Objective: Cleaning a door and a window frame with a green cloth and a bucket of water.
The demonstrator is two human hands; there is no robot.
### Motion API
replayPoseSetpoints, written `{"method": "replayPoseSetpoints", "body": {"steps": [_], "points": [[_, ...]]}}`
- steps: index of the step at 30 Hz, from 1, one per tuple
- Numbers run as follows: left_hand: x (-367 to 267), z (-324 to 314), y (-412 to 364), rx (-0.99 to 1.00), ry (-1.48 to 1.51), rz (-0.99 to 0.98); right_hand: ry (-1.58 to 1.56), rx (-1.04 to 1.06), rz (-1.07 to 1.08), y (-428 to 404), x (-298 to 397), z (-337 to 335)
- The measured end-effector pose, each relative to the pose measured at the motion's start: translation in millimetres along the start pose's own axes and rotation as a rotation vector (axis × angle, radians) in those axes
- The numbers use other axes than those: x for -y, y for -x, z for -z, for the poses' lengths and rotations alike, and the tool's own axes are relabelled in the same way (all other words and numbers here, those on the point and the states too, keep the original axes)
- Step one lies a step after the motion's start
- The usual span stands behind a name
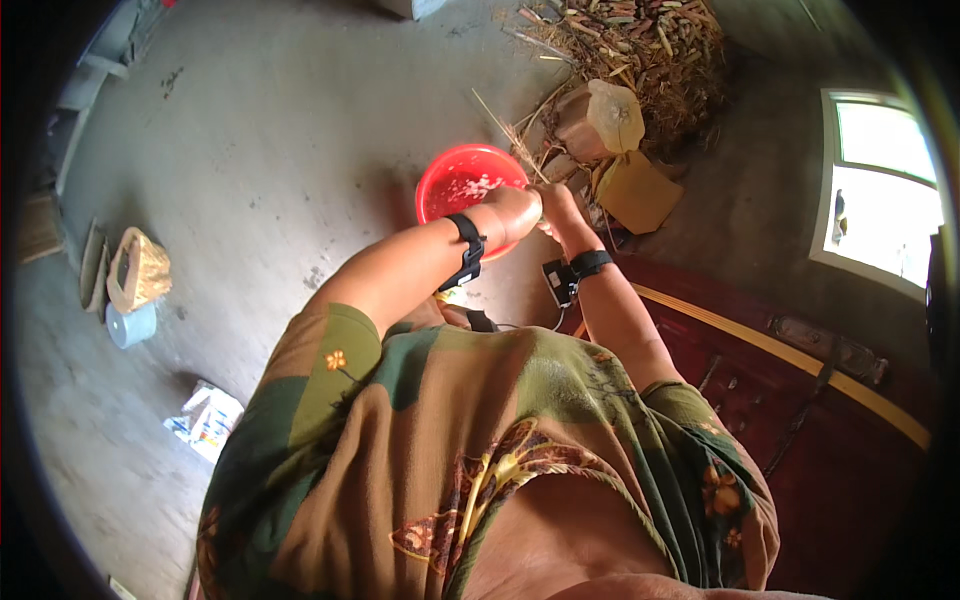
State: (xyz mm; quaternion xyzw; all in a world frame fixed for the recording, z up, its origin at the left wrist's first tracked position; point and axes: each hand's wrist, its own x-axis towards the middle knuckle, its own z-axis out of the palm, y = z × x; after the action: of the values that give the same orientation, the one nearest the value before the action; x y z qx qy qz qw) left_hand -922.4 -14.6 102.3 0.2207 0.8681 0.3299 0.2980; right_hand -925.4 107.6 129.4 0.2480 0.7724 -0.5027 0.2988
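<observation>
A round red plastic basin [450, 161] holds small pale pieces. My left hand [517, 206] is bent over the basin's right rim, its back to the camera and its fingers mostly hidden. Against it, just right of the basin, my right hand [556, 206] has its fingers curled. The two hands meet; a small thing may be between them, but it is too hidden to name. Thin dry stalks [525, 146] reach up and left from beside my right hand; whether they are held cannot be told. Both wrists wear black straps.
Ahead on the right lie a heap of corncobs and dry stalks [645, 45], a cloudy plastic container [596, 120] and a yellowish container [641, 193]. A dark red chest-like piece [750, 375] with a yellow edge stands at right. A light blue round object [131, 324] sits on the left floor.
</observation>
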Motion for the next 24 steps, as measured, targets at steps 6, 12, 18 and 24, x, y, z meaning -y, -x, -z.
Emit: {"method": "replayPoseSetpoints", "body": {"steps": [6, 12, 18, 24], "points": [[-26.0, 44.4, 23.9, -0.213, -0.203, -0.071, -0.894, 0.213, 0.064, 9.6, -14.7, 13.2], [-30.5, 80.3, 26.6, -0.125, 0.074, -0.074, -0.641, 0.214, 0.317, 56.5, 25.5, 10.9], [2.4, 130.0, 26.8, -0.150, 0.203, -0.236, -0.766, 0.034, 0.476, 53.3, 61.5, -8.0], [56.0, 209.7, 30.3, 0.174, 0.778, -0.008, -0.556, -0.116, 0.548, 23.4, 104.4, -53.5]]}}
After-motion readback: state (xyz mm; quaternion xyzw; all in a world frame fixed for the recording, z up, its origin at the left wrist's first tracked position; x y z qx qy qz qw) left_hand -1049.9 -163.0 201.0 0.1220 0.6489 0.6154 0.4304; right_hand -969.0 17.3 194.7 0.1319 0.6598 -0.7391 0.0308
